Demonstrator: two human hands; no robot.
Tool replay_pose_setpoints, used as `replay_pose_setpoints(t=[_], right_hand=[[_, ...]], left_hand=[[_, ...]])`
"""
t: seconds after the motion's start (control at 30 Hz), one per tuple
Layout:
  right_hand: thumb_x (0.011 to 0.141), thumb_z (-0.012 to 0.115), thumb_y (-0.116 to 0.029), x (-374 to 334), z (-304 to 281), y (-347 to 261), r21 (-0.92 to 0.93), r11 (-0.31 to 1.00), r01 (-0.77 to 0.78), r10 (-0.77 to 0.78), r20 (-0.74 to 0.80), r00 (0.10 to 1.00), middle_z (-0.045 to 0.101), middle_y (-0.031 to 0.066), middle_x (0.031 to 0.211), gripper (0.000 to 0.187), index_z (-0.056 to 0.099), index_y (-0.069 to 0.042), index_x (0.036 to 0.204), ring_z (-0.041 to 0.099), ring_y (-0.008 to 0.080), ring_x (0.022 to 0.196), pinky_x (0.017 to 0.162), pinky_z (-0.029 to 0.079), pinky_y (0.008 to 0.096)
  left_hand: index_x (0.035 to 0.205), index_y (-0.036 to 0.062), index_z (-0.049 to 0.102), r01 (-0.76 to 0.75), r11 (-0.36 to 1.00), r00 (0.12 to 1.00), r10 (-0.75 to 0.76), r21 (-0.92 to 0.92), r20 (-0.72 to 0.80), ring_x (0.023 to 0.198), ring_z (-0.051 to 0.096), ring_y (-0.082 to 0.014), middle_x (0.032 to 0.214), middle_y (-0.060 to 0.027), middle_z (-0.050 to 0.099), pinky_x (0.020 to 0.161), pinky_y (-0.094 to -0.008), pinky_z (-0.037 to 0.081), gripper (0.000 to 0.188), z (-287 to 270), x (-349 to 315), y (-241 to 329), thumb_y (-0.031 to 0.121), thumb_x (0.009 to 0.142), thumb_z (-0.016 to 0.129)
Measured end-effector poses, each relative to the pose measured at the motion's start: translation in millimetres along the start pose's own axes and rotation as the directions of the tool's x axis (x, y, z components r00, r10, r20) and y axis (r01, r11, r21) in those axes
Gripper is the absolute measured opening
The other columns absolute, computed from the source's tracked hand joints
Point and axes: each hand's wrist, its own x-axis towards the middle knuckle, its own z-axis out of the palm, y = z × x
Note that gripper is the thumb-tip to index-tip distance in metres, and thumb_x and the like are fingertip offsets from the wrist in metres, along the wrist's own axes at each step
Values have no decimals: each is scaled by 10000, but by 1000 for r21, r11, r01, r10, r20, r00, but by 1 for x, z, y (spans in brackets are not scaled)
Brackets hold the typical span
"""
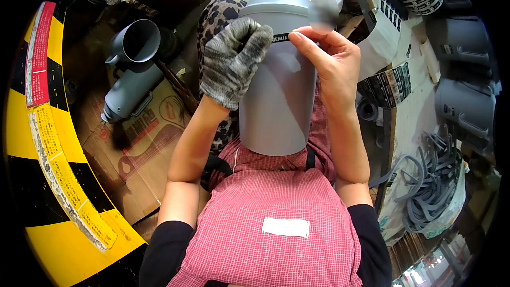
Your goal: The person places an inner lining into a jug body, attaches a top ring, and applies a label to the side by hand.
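The grey vacuum flask (276, 90) stands upright on the person's lap, long axis running away from the body, with the gloved left hand (232, 64) clenched on its shoulder and the bare right hand (326, 58) pinching a dark label strip (281, 37) against its neck.

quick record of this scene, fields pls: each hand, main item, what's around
left hand: gloved, wrapped on the upper side of the grey flask body
right hand: bare, fingers pinching a thin black label strip at the flask shoulder
flask: upright on the lap, over a red checked apron
left side: grey funnel-shaped part on cardboard
right side: grey rubber strips
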Motion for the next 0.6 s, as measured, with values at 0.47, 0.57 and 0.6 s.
replay_pose_setpoints(t=[0.47, 0.57, 0.6], right_hand=[[742, 857, -162, 26, 5, 22, -390, 873, 294, -348, -72, 935, 577, 27, 1039, 161, 787, -39, 819, 556, 166, 994, 871, 440, 293], [741, 852, -155, 29, 6, 18, -405, 873, 273, -325, -66, 943, 574, 28, 1027, 156, 780, -32, 805, 567, 169, 969, 856, 446, 289], [738, 851, -154, 29, 7, 17, -422, 859, 289, -340, -50, 939, 571, 30, 1021, 156, 778, -30, 799, 572, 168, 949, 845, 450, 287]], left_hand=[[924, 63, 696, -105, 743, 989, 150, 661, -12, 768, 663, -347, 844, -147, 701, 697, -420, 524, 239, -2, 29, -16, 302, 937, 692], [918, 63, 694, -70, 739, 994, 107, 670, -15, 776, 665, -353, 846, -146, 704, 702, -429, 523, 255, -2, 31, -14, 317, 940, 685], [916, 63, 693, -96, 741, 992, 124, 665, 5, 778, 666, -356, 850, -145, 706, 704, -434, 523, 265, -2, 31, -14, 326, 941, 681]])
